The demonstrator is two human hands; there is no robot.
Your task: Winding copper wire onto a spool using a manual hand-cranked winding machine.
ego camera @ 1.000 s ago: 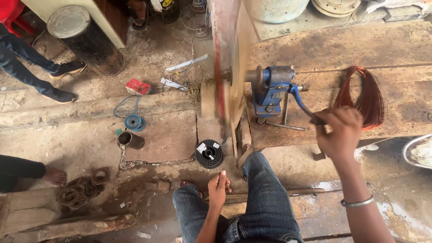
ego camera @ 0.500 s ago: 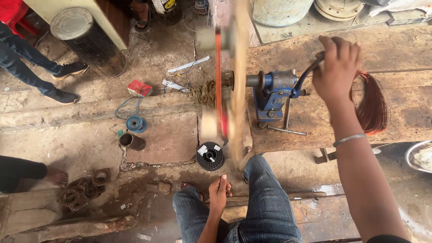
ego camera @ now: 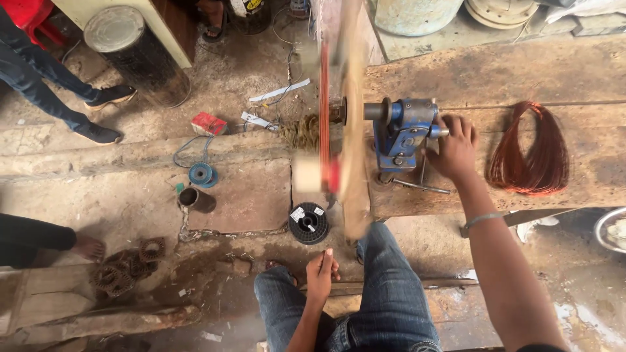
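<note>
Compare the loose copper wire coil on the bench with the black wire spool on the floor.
The copper wire coil lies on the wooden bench; the black wire spool stands on the floor by the person's knee. The copper wire coil is a loose, open, reddish loop with no core; the black wire spool is a compact round reel with a label on top. The coil looks larger than the spool. Neither is in the hands.

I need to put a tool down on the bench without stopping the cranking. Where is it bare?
The wooden bench is bare behind the blue winder, up to the copper wire coil, and along its front edge right of that coil. It is crowded around the right hand at the winder and the blurred spinning wheel.
</note>
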